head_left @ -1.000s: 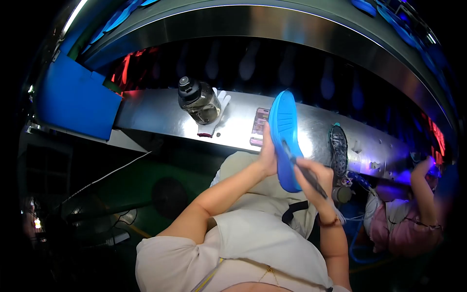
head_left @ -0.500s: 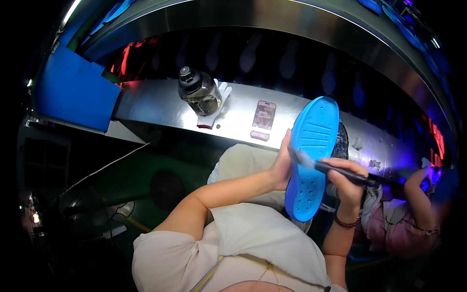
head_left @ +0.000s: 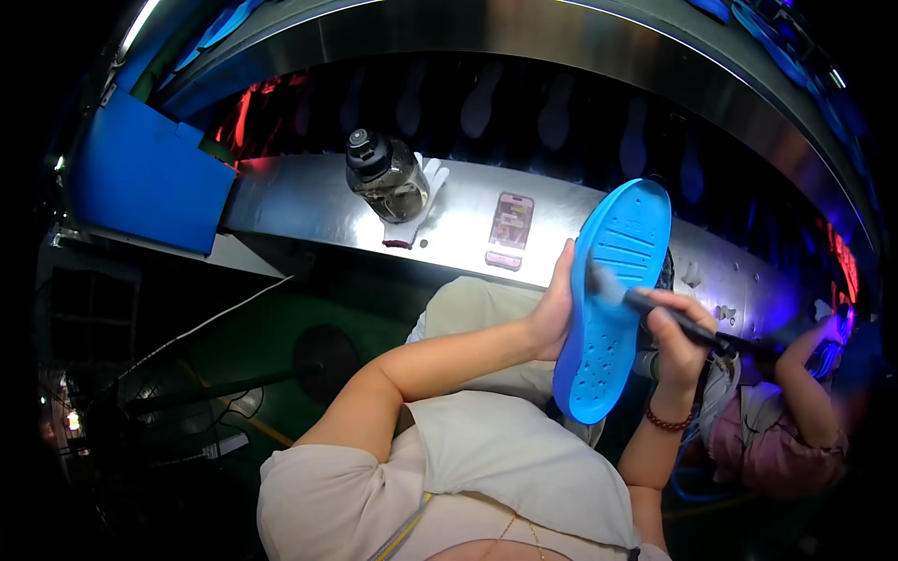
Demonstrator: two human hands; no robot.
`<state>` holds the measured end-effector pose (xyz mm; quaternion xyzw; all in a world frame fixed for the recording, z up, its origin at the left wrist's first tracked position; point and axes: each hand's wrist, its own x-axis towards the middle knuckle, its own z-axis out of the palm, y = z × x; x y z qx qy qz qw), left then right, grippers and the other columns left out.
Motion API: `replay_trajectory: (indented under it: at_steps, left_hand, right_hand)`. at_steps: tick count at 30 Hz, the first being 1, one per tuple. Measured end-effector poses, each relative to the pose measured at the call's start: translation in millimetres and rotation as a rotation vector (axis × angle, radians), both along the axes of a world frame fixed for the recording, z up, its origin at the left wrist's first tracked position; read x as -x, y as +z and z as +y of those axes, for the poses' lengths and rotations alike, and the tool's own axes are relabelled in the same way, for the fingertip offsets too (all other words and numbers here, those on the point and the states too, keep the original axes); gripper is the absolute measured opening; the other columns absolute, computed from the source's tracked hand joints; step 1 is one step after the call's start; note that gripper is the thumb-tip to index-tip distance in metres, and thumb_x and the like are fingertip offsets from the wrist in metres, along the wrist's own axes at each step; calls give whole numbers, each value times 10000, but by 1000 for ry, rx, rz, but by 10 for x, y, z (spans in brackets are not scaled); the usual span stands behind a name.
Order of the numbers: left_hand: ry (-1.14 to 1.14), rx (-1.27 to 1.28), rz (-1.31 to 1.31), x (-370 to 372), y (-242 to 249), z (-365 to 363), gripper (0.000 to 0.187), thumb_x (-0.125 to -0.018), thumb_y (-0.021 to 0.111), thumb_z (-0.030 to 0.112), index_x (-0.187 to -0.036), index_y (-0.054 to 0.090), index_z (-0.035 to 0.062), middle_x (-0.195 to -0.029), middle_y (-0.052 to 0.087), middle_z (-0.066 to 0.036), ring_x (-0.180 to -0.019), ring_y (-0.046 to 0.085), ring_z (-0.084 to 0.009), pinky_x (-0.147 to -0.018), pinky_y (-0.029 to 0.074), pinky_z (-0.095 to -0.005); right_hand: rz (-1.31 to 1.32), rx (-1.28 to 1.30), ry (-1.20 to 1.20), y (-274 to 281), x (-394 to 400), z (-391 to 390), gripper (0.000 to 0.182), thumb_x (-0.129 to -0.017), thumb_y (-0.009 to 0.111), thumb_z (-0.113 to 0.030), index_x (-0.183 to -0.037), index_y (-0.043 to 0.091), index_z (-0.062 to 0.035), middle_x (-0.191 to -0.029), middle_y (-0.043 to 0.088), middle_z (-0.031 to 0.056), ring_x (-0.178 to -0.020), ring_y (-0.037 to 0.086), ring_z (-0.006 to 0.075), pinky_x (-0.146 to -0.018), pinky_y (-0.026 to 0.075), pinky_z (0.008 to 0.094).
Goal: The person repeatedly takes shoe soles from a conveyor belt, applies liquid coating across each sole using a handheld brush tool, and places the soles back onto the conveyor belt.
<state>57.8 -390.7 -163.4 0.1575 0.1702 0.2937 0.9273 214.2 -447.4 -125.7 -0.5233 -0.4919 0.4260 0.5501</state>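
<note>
My left hand [head_left: 554, 313] grips a bright blue shoe sole [head_left: 625, 245] by its left edge, holding it tilted up over my lap. Grooves cross the sole's upper part, and small holes dot the lower part. In my right hand [head_left: 680, 341] is a black-handled brush [head_left: 689, 327], fingers closed round the handle. Its pale bristles are blurred and lie over the middle of the sole, close to its left edge. Behind the sole, a dark object is mostly hidden.
On the metal ledge stand a dark water bottle [head_left: 386, 178], a white glove [head_left: 433, 184] and a pink-framed phone [head_left: 510, 231]. A conveyor with dark sole shapes [head_left: 481, 103] runs behind. A blue panel [head_left: 150, 173] is at left; another person [head_left: 781, 421] sits at right.
The sole has shifted slightly right, along with my left hand. The brush's bristles have moved right and up a little from the sole's left edge.
</note>
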Motion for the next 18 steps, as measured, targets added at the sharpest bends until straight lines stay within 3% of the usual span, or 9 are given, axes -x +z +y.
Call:
replay_trajectory:
  at_steps: [3,4,7,9,11,13,14,15,18]
  left_hand:
    - [62,5,41,25,-30,22,895,-760,117,762,-1311,328,90,-1171,492,-150,-1012,534,-253,-874,442,-410]
    - [29,-56,5,28,-46,34,894,-757,133,765,-1320,318,96,-1201,475,-145,-1049,513,-250,-900,424,-410]
    - [-31,-90,-51,19,-40,29,878,-762,168,761,-1325,315,104,-1229,461,-136,-1077,498,-242,-918,414,-400]
    - [80,58,-10,11,43,27,861,-773,167,749,-1306,335,95,-1161,499,-144,-999,540,-246,-873,447,-395]
    - [72,30,-26,85,53,44,831,-812,79,700,-1291,353,80,-1157,488,-118,-1041,491,-217,-907,408,-383]
    - [50,-147,-51,107,-4,58,830,-812,85,701,-1301,345,83,-1198,471,-116,-1076,475,-223,-931,390,-389]
    - [63,-101,-35,78,3,47,826,-814,83,698,-1294,353,83,-1195,473,-113,-1073,475,-219,-924,394,-388]
    - [65,-101,-38,60,21,50,826,-814,83,698,-1294,353,83,-1195,473,-113,-1073,475,-219,-924,394,-388]
    - [123,-11,-14,59,44,65,833,-815,81,697,-1282,362,66,-1168,484,-118,-1043,486,-223,-898,410,-381]
  right_hand:
    - [346,-248,241,-89,-22,-3,210,-711,618,-57,-870,618,79,-897,631,219,-820,628,250,-802,480,331]
    - [436,-230,124,-79,-35,-6,209,-720,601,-55,-870,609,91,-892,624,237,-809,630,259,-791,488,345]
    - [113,-112,-99,-65,-27,75,198,-743,600,-38,-908,615,72,-890,642,185,-796,627,213,-758,485,285]
    - [-46,-113,63,8,71,3,198,-746,606,-37,-916,617,65,-891,648,161,-799,623,192,-752,477,258]
    - [-20,-214,137,-3,89,5,200,-747,600,-32,-914,610,77,-884,645,172,-800,623,190,-746,485,260]
    - [436,-175,109,-14,28,29,207,-749,599,-30,-919,602,88,-882,642,185,-804,622,187,-747,491,271]
    - [206,-127,-43,-23,4,69,215,-755,595,-31,-928,595,95,-879,639,196,-807,622,192,-757,495,291]
    - [201,-130,-60,-29,36,92,216,-739,611,-22,-922,602,92,-890,641,192,-811,621,187,-760,490,289]
    - [16,-170,143,14,83,7,225,-695,642,6,-903,614,88,-910,642,185,-823,622,195,-763,479,281]
